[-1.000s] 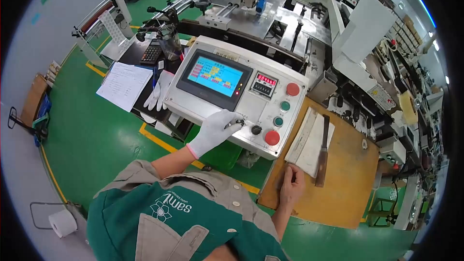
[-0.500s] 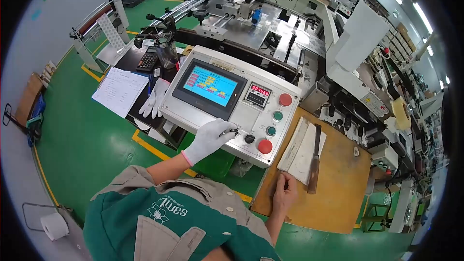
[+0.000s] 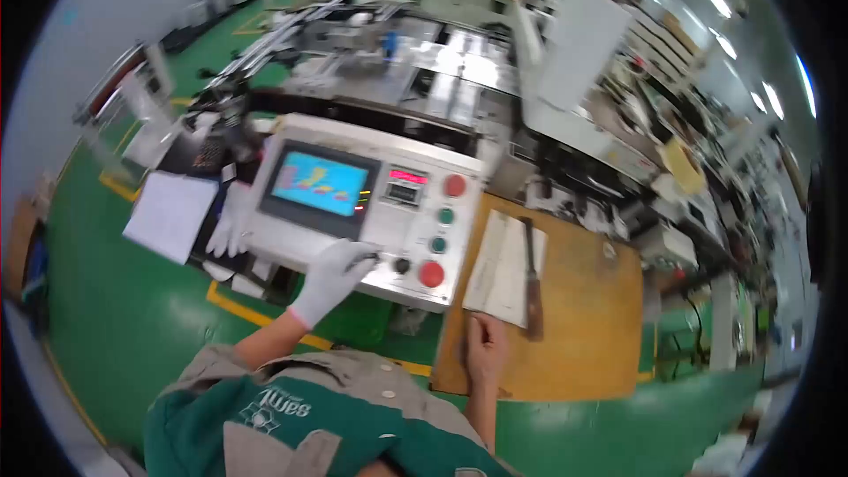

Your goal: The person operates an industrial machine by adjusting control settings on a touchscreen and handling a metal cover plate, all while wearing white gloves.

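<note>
My view swung; my left hand (image 3: 329, 281) still pinches the knob (image 3: 374, 257) on the control panel (image 3: 405, 231); rightward of that, my right hand (image 3: 487, 349) curls, contents unclear.

The view is taken from head height, just above the shirt (image 3: 353, 406), which is cut by the lower edge, and is pointed forward and down. The control panel (image 3: 389, 225) is framed near the middle, within arm's reach, with the bench (image 3: 583, 318) on its right; the machine (image 3: 450, 75) is seen farther off, through a wide, round-cornered lens.
</note>
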The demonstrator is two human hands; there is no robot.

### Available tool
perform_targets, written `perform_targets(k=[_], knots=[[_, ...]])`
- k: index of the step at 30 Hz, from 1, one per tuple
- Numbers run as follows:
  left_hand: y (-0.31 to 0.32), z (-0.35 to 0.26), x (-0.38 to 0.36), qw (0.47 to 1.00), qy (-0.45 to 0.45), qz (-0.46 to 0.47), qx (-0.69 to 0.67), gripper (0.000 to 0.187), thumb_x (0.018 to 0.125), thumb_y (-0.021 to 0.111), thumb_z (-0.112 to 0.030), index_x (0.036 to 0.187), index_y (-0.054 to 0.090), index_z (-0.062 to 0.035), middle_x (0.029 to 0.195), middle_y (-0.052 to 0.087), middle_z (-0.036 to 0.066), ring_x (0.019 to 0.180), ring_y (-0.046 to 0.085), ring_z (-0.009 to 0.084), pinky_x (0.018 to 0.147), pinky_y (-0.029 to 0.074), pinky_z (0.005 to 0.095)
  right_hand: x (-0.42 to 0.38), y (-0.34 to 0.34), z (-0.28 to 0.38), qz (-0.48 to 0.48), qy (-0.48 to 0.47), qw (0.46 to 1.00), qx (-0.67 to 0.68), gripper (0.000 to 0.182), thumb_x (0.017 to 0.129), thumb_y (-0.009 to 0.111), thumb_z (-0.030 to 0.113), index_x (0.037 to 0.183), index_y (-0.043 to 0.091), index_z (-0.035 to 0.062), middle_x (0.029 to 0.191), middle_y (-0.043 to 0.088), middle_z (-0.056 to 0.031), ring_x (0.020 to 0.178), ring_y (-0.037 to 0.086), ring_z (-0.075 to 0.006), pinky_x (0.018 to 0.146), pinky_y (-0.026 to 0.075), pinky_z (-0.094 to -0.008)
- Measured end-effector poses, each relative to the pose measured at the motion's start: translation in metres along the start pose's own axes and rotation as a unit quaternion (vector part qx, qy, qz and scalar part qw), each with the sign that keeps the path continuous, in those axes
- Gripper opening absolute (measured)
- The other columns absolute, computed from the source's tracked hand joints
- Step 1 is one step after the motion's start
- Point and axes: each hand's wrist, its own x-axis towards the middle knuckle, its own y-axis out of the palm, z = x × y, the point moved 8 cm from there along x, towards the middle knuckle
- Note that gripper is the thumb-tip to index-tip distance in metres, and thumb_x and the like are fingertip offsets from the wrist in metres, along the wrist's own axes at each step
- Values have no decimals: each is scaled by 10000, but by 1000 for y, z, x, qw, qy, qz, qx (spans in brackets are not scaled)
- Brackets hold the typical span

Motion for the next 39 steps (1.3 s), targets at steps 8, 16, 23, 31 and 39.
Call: perform_targets(k=[8,16,23,31,39], knots=[[0,-8,-2,999,-23,21,-24,175,882,661,-66,1053,656,-26,841,583,101,755,580,216,710,470,337,-1,-8,15,-30,-36,999,-21,132,902,698,136,990,712,40,867,668,-81,748,619,-171,676,498,-288],[8,-2,-2,999,-14,20,-27,173,891,644,-46,1059,644,-7,832,546,85,723,536,184,674,444,313,2,-4,13,-8,-40,999,-16,138,896,679,126,989,708,28,852,663,-91,741,616,-195,672,494,-294],[7,-4,-1,1000,0,18,-14,176,895,641,-52,1066,641,-13,841,560,91,746,553,197,695,454,317,2,-6,18,-6,-23,1000,-12,125,888,675,138,972,701,49,863,672,-95,762,629,-246,683,507,-327],[5,-7,0,1000,-7,15,-25,169,887,648,-39,1052,664,-9,891,627,124,821,625,248,752,492,334,1,-2,3,-6,-32,999,-27,125,898,676,148,977,701,55,852,660,-103,751,624,-229,678,502,-327],[8,4,0,1000,-20,21,3,187,873,684,-105,1051,683,-48,901,649,123,837,646,284,727,504,356,1,5,-1,38,24,999,3,138,952,652,109,1039,695,10,987,686,-38,899,610,-112,814,491,-259]])
